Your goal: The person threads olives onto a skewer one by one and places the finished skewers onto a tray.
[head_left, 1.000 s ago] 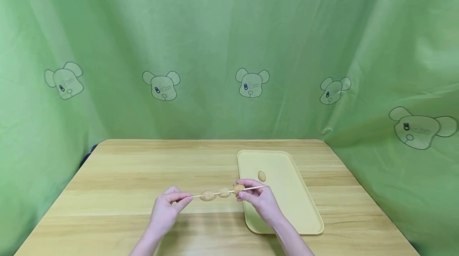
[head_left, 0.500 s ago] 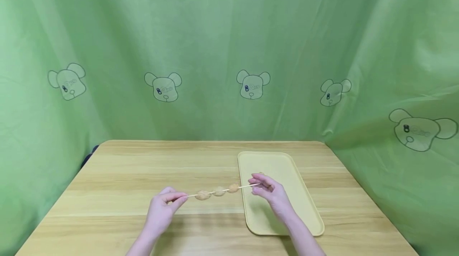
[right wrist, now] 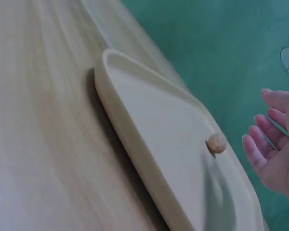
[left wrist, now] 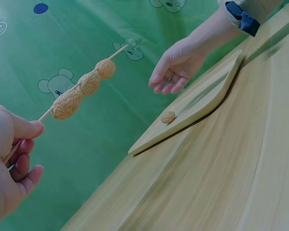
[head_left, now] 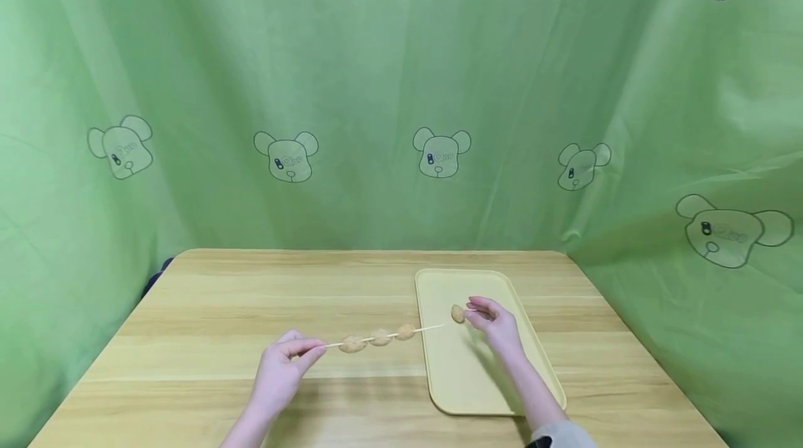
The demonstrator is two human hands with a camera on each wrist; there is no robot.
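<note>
My left hand [head_left: 280, 368] pinches the near end of a thin wooden skewer [head_left: 429, 328] between thumb and index finger, above the table. Threaded along it are three tan, wrinkled oval balls [left wrist: 89, 83], with the skewer's bare tip pointing right, toward the tray. A similar loose ball [head_left: 458, 313] lies on the pale yellow tray [head_left: 461, 385]. Over that tray, my right hand [head_left: 498, 329] holds nothing; its fingers are loosely bent and, in the right wrist view, apart from the loose ball [right wrist: 216, 143].
The tray, with its low raised rim, stands on the right part of a wooden table [head_left: 207, 336]. Green curtains [head_left: 364, 86] printed with bear faces surround the table's back and sides. A grey sleeve [head_left: 564, 434] covers the right wrist.
My right hand has let go of the skewer and moved right, over the tray near the loose ball. The left hand keeps its pinch and has shifted slightly left with the skewer.
</note>
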